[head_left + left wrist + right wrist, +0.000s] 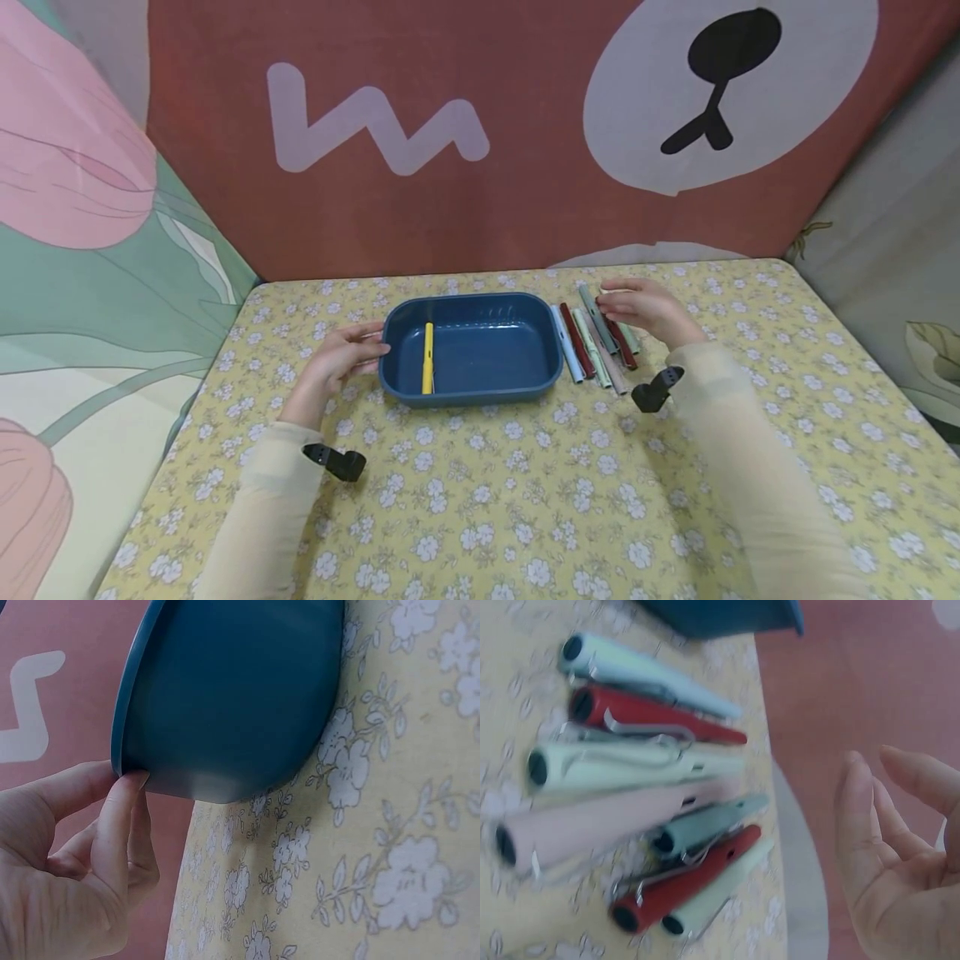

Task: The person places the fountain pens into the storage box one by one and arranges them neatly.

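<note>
A dark blue rectangular tray (491, 400) stands on the table with one yellow pen (428, 360) lying inside, near its left end. My left hand (347, 354) is at the tray's left end; in the left wrist view its thumb and index finger (120, 817) pinch the rim. To the tray's right lies a group of pens with clips: a light blue pen (641, 673), a red pen (652, 716), a pale green pen (622, 766), a pinkish pen (592, 821) and several more. Above the group's far right side hovers my right hand (648, 308), fingers loosely bent, holding nothing.
A yellow floral cloth (465, 500) covers the table. Behind it rises a reddish-brown fabric backdrop (525, 200), with printed fabric panels at the left and right sides. Each wrist carries a small black camera (337, 462).
</note>
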`<act>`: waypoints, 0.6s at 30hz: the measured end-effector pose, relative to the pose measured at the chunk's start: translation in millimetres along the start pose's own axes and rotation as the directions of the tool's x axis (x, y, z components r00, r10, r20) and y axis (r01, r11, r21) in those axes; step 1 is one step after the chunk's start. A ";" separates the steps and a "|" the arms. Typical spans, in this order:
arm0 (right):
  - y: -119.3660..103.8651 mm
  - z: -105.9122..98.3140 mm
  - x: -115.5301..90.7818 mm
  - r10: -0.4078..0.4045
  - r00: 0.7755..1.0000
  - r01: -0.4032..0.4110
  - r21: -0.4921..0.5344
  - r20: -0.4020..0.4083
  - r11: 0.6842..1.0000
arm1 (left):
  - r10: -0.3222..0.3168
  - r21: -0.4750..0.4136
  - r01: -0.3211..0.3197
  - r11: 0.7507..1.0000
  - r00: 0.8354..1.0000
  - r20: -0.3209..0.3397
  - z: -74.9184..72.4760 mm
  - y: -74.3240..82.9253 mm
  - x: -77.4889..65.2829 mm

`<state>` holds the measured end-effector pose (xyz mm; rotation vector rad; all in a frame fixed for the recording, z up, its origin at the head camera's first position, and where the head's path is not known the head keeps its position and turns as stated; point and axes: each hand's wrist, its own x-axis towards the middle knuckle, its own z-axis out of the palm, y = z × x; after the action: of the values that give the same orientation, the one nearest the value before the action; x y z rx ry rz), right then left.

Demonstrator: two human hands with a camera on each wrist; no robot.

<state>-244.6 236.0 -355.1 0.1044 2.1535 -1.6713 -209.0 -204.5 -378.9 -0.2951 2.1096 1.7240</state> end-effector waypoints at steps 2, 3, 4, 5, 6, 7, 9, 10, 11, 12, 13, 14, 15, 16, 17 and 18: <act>4.2 -3.7 -0.8 0.004 1.000 -0.004 -0.005 -0.008 1.000 | 0.001 -0.007 -0.001 1.000 1.000 -0.001 0.3 -0.4 -0.2; 6.3 -5.6 -1.1 0.006 1.000 -0.006 -0.010 -0.013 1.000 | 0.000 -0.009 0.000 1.000 1.000 0.000 0.4 -0.5 -0.4; 8.2 -7.1 -1.5 0.009 1.000 -0.010 -0.020 -0.019 1.000 | -0.001 -0.012 0.001 1.000 1.000 0.000 0.4 -0.5 -0.6; 10.2 -8.7 -1.7 0.011 1.000 -0.012 -0.033 -0.023 0.999 | -0.001 -0.015 0.001 1.000 1.000 0.001 0.5 -0.6 -0.9; 11.9 -10.0 -2.2 0.015 1.000 -0.016 -0.041 -0.026 0.999 | -0.002 -0.017 0.002 1.000 1.000 0.001 0.4 -0.5 -1.2; 13.7 -11.3 -2.4 0.018 0.999 -0.019 -0.051 -0.029 0.999 | -0.002 -0.019 0.002 1.000 1.000 0.002 0.5 -0.6 -1.5; 17.3 -13.9 -2.9 0.022 0.999 -0.024 -0.061 -0.034 0.998 | -0.003 -0.023 0.003 1.000 1.000 0.005 0.6 -0.5 -2.0; 18.9 -15.0 -3.1 0.024 0.999 -0.026 -0.062 -0.037 0.998 | -0.002 -0.024 0.002 1.000 1.000 0.006 0.6 -0.5 -2.1; 20.8 -16.3 -2.9 0.025 0.999 -0.027 -0.056 -0.038 0.998 | -0.001 -0.024 0.001 1.000 1.000 0.008 0.6 -0.7 -2.3; 22.4 -17.4 -3.1 0.028 0.999 -0.031 -0.053 -0.041 0.998 | -0.001 -0.025 0.001 1.000 1.000 0.008 0.5 -0.8 -2.3; 24.2 -18.5 -3.3 0.032 0.999 -0.035 -0.055 -0.042 0.998 | 0.001 -0.025 0.000 1.000 1.000 0.009 0.5 -1.0 -2.4; 26.0 -19.4 -3.5 0.036 0.998 -0.038 -0.052 -0.042 0.998 | 0.001 -0.025 -0.001 1.000 1.000 0.009 0.3 -1.0 -2.3; 28.1 -20.5 -3.3 0.043 0.998 -0.045 -0.052 -0.044 0.998 | 0.003 -0.023 -0.003 1.000 1.000 0.009 0.2 -1.1 -2.3; 30.1 -21.4 -2.8 0.047 0.998 -0.049 -0.047 -0.046 0.998 | 0.005 -0.022 -0.004 1.000 1.000 0.009 0.2 -1.3 -2.5; 32.0 -22.2 -2.4 0.052 0.998 -0.054 -0.042 -0.047 0.998 | 0.006 -0.022 -0.006 1.000 1.000 0.010 0.3 -1.3 -2.7; 33.8 -23.0 -2.3 0.058 0.997 -0.060 -0.042 -0.049 0.997 | 0.006 -0.021 -0.006 1.000 1.000 0.010 0.3 -1.2 -3.0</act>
<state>-238.5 267.5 -380.6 0.1959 2.1980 -1.6041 -205.7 -204.8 -378.7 -0.2853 2.0881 1.7489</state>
